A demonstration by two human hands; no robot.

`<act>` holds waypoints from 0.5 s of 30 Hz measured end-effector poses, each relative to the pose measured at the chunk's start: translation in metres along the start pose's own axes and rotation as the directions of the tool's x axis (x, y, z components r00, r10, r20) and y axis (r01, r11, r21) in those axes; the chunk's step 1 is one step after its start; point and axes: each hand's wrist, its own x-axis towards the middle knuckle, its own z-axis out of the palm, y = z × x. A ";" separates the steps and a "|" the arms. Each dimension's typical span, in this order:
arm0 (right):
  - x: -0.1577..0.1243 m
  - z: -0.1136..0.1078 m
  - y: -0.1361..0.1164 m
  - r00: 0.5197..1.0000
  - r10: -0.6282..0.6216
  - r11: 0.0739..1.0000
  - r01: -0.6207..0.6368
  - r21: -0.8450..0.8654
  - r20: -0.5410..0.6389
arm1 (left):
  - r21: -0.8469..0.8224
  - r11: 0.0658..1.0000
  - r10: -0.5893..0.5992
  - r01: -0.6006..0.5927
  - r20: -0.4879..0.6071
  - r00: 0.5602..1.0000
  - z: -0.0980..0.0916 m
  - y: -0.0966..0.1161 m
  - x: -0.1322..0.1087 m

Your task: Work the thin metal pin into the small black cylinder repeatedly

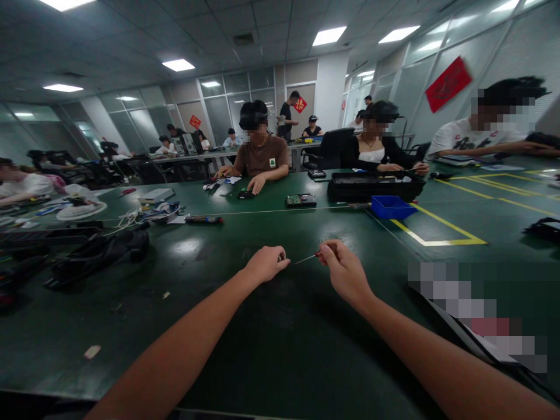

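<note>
Over the green table (280,361), my right hand (343,268) is closed round the red handle of a small screwdriver (306,258). Its thin metal shaft points left and slightly down toward my left hand (268,263). Between the curled thumb and fingers of the left hand there is a small thing, dark with a shiny edge, mostly hidden. A short gap separates the screwdriver's tip from the left fingertips.
Ahead lie a hard drive (301,200), a blue bin (392,207) and a long black case (376,186). A black bag (100,256) and cables (131,219) are at left. Co-workers sit opposite, one person (262,154) handling a dark part. Yellow tape (455,240) marks the right side.
</note>
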 end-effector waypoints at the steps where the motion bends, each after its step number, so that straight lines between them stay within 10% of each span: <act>1: 0.000 0.000 0.001 1.000 0.000 1.000 0.000 0.007 -0.001 | -0.068 0.998 -0.016 0.014 -0.032 0.999 -0.003 -0.003 -0.001; 5: 0.000 0.000 0.001 1.000 0.001 1.000 -0.001 0.021 0.007 | -0.408 0.907 -0.152 0.104 -0.087 0.985 -0.017 -0.019 -0.005; 9: 0.000 -0.001 -0.002 1.000 0.001 1.000 -0.001 -0.009 0.008 | -0.773 0.611 -0.353 0.169 -0.076 0.932 -0.042 -0.040 -0.018; 15: 0.001 -0.001 0.000 1.000 -0.009 1.000 0.010 -0.029 0.022 | -0.940 0.336 -0.546 0.056 -0.146 0.825 -0.094 -0.082 -0.066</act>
